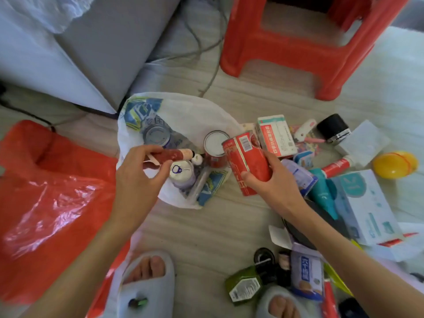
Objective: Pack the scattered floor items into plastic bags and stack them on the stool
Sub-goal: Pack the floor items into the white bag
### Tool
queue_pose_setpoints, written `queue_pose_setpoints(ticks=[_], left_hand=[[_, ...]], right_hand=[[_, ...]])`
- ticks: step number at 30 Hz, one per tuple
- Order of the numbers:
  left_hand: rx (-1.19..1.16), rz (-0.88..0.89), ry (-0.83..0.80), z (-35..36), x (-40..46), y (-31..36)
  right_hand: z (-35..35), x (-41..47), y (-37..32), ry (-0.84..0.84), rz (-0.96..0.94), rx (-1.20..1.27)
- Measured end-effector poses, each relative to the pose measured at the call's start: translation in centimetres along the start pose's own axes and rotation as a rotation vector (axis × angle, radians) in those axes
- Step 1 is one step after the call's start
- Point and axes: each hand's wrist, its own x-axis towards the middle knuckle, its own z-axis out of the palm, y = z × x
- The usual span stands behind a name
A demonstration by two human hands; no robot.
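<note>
The left hand (pixel 140 177) is pinching 1 dark-red tube (pixel 171 154) over the open white bag (pixel 183 111), where 3 cans are sitting; the right hand (pixel 270 180) is gripping 1 red can (pixel 246 157), barcode showing, beside it. 1 red stool (pixel 286 49) is standing beyond, 1 red bag (pixel 46 191) lying left.

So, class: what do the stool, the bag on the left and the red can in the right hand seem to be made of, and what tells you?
Stool: moulded plastic, matte red, judging by its one-piece rounded legs.
Red bag: thin plastic film; glossy, crinkled highlights.
Red can, gripped by the right hand: probably metal with a printed label; a similar can beside it shows a silvery end.
</note>
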Motion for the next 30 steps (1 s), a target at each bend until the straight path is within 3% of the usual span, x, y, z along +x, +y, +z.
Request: queue_pose_setpoints(ticks=[4, 9, 11, 14, 17, 19, 21, 25, 30], left_hand=[[0.098, 0.009, -0.021, 1.5, 5.5, -1.5], [0.171, 0.136, -0.14, 4.0, 10.6, -1.8], [0.179, 0.203, -0.096, 3.7, 11.0, -1.8], [0.368, 0.336, 0.085, 2.1, 10.8, -2.4], [0.519, 0.137, 0.005, 0.5, 11.1, -4.5], [0.389, -0.054, -0.143, -0.2, 11.5, -5.8], [0.277, -0.094, -0.146, -0.9, 11.8, -6.4], [0.21, -0.028, -0.041, -1.7, 12.2, -6.6], [0.197, 0.113, -0.186, -1.9, 11.7, -6.4]], right_hand=[[0.6, 2.0, -4.1, -0.001, -0.17, -0.166], [0.5, 4.5, -6.4, -0.006, -0.213, -0.332], [0.5, 5.1, -6.9, 0.005, -0.23, -0.325], [1.1, 6.0, -8.0, -0.02, -0.299, -0.374], [2.4, 7.3, -9.5, -0.152, -0.396, -0.568], [3.8, 8.3, -10.2, -0.225, -0.427, -0.711], [5.2, 9.5, -10.4, -0.24, -0.423, -0.792], [6.6, 12.6, -10.2, -0.137, -0.316, -0.787], [6.7, 15.5, -9.8, -0.011, -0.214, -0.82]])
